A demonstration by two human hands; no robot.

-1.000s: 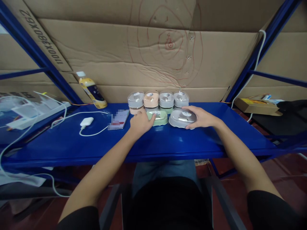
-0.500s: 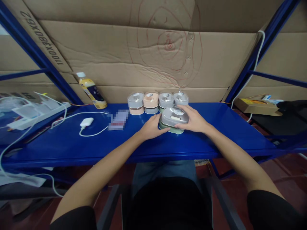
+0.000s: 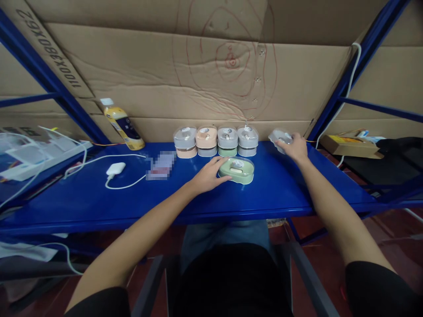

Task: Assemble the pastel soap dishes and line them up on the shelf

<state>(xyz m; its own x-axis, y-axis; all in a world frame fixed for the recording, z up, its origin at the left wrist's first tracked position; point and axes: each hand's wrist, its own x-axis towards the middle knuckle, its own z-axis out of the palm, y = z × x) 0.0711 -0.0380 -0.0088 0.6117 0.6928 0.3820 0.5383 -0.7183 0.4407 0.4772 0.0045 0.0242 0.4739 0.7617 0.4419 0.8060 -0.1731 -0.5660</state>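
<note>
A green oval box [image 3: 236,170] with a clear lid lies on the blue shelf [image 3: 99,198] in front of me. My left hand [image 3: 209,175] rests against its left side, fingers curved round its edge. My right hand [image 3: 295,147] is stretched out to the back right and grips a grey lidded box [image 3: 278,138] near the cardboard wall. A row of small lidded boxes [image 3: 216,141] in grey, peach and green stands at the back of the shelf, between the two hands.
A yellow bottle [image 3: 122,124] leans at the back left. A white charger with cable [image 3: 115,168] and a phone [image 3: 161,164] lie left of the boxes. Blue shelf posts [image 3: 333,97] stand on both sides. A flat cardboard box [image 3: 349,144] lies at the right.
My right hand lifted the grey box off the green one and carried it to the back right. My left hand stayed by the green box, which shifted slightly right.
</note>
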